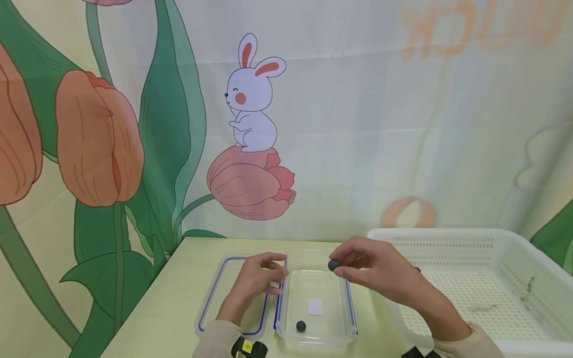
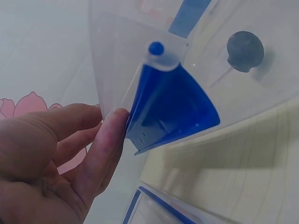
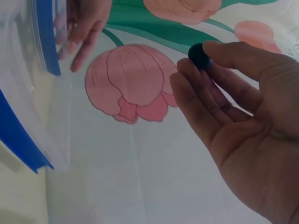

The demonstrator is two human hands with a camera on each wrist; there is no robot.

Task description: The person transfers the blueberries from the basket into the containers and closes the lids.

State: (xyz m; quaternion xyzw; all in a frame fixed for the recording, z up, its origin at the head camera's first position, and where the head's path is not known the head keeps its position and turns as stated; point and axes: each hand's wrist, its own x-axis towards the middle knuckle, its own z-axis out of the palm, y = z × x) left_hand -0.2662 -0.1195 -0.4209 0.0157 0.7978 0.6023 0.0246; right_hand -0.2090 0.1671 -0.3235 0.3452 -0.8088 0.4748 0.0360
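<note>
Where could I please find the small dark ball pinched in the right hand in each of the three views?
Head view: the pinched ball is at the right hand's fingertips, above the clear container.
Left wrist view: not in it; the ball there lies inside the container.
Right wrist view: upper middle, between thumb and fingertips.
Shared landmark: the container's blue clip.

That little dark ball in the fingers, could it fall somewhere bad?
Maybe. The right hand only pinches the ball at its fingertips, above the clear box, so it might slip and bounce out. The left hand holds just the box's edge, so the box could shift. The other ball inside could roll.
</note>
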